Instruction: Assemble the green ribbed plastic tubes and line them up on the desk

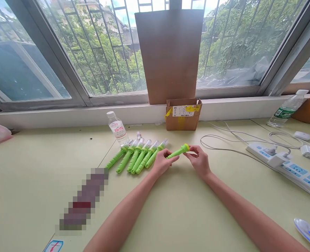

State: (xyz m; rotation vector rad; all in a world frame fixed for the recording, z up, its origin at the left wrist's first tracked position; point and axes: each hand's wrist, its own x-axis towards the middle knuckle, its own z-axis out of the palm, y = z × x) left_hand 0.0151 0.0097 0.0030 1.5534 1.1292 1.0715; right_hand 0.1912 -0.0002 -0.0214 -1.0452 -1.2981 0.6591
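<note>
My left hand (162, 163) is closed around the lower part of a green plastic handle (177, 152), which lies slanted with its wider collar up to the right. A yellow ring shows at that collar, and no clear top is visible on this one. The fingers of my right hand (199, 161) pinch the collar end; part of it is hidden behind them. Beside my left hand, several green sticks with clear tops (141, 157) lie in a slanted row on the table, their clear ends pointing away from me.
A water bottle (117, 128) stands behind the row, and a small cardboard box (182, 120) is by the window sill. Toward the right lie a power strip (291, 168) and loose cables (231, 148). Another bottle (286, 110) stands at the far right. A blurred patch (84, 201) covers something left.
</note>
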